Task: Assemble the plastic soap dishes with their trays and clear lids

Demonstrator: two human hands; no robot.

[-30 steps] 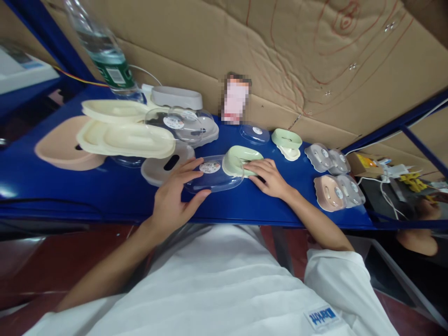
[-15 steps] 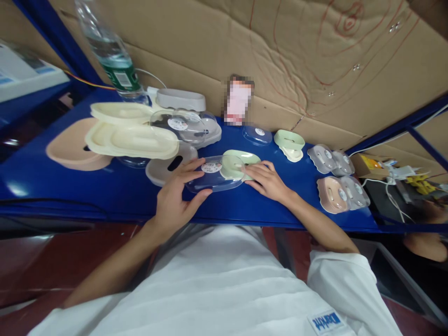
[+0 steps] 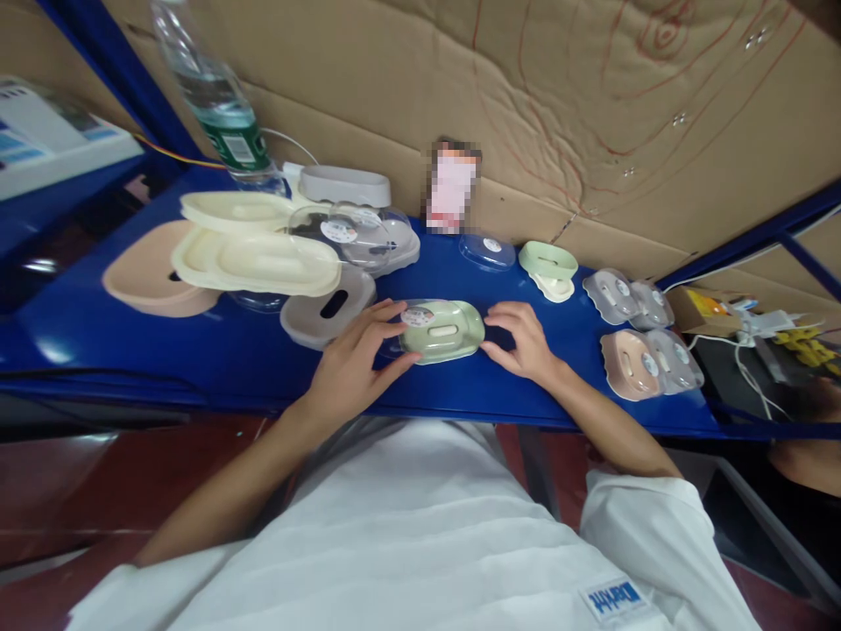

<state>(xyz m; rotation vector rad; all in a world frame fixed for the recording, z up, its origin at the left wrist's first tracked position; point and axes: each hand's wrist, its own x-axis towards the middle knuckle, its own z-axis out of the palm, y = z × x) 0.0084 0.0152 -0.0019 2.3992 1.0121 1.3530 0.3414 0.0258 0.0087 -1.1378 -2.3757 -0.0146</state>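
Observation:
A green oval dish (image 3: 453, 337) lies on the blue table in front of me. A clear lid (image 3: 418, 317) with a round white label overlaps its left part. My left hand (image 3: 361, 355) has its thumb and fingers around the left end of the clear lid, gripping its edge. At the dish's right end, my right hand (image 3: 520, 342) has thumb and fingers spread apart, the fingertips near the rim and nothing held between them. Just left of the lid is a grey slotted dish (image 3: 312, 315), partly behind my left hand.
Cream trays (image 3: 263, 261) overlap a peach dish (image 3: 154, 280) at left, with a bottle (image 3: 229, 123) behind. A phone (image 3: 452, 186) leans on the cardboard. Another green dish (image 3: 548, 258) and lidded dishes (image 3: 632, 364) sit at right. A person's arm (image 3: 805, 460) shows at far right.
The green dish has come nearer and now lies between my hands, under the clear lid. My right hand has moved off the lid to the dish's right end.

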